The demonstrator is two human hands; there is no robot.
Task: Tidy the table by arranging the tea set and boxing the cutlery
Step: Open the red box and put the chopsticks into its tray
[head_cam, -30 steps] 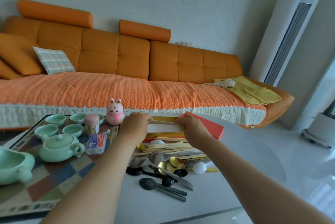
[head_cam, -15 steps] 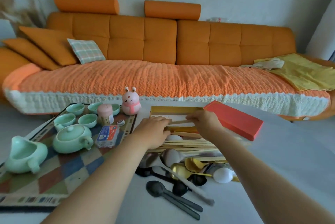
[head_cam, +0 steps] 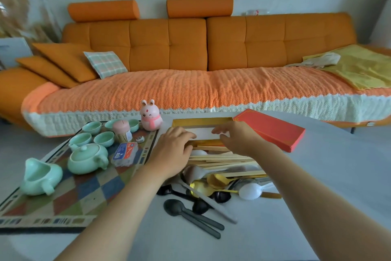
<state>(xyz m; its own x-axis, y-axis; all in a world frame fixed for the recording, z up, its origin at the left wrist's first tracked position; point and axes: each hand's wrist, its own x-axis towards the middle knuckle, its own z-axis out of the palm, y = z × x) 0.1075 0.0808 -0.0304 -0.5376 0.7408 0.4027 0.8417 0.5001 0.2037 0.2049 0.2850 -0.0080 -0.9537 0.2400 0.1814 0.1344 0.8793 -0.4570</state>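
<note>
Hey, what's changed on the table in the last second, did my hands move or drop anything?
The left hand and right hand have drawn closer together over the gold box; the chopstick stretched between them a second ago no longer shows there, probably laid down. The red lid, teapot and spoon pile stayed put.

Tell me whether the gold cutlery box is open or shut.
Open. The red lid lies to the right of the gold box, whose pale lining is exposed between the left hand and the right hand.
</note>
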